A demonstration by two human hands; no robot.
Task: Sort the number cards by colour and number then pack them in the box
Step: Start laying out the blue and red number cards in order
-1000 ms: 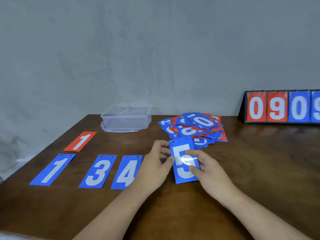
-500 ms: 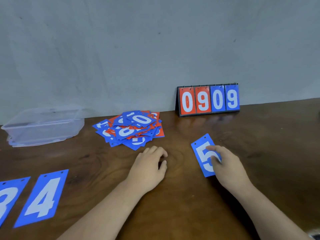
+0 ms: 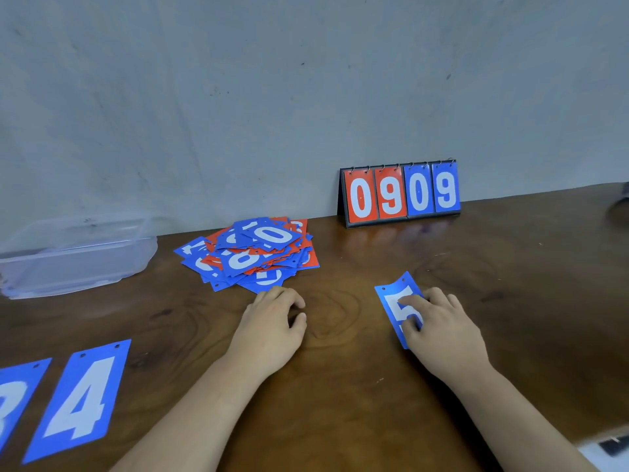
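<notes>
The blue rectangular card with a white 5 (image 3: 392,303) lies on the brown wooden surface (image 3: 340,420), right of centre, with its 2 punched holes at the far end. It is turned slightly anticlockwise. The right hand (image 3: 446,332) holds this card: the fingers (image 3: 410,301) are bent, with the index finger and thumb on the printed face. The hand covers the card's right half. Whether any finger reaches under the card cannot be determined.

The left hand (image 3: 272,325) rests on the surface, well apart from the 5 card. Its fingers are loosely curled and hold nothing. The fingertips sit just beside the near edge of the loose pile of red and blue number cards (image 3: 253,253). A blue 0 is on top of the pile and a blue 8 shows below it.

The clear plastic rectangular box (image 3: 78,257) stands left of the pile, against the grey wall (image 3: 306,80). Near the left edge of the view, the blue card with a white 4 (image 3: 80,400) lies flat. Beside it is the blue card with a white 3 (image 3: 13,396), cut off by the frame.

The black tent-shaped flip scoreboard (image 3: 401,194) stands upright at the wall, behind the 5 card. It shows red 0, red 9, blue 0 and blue 9.
</notes>
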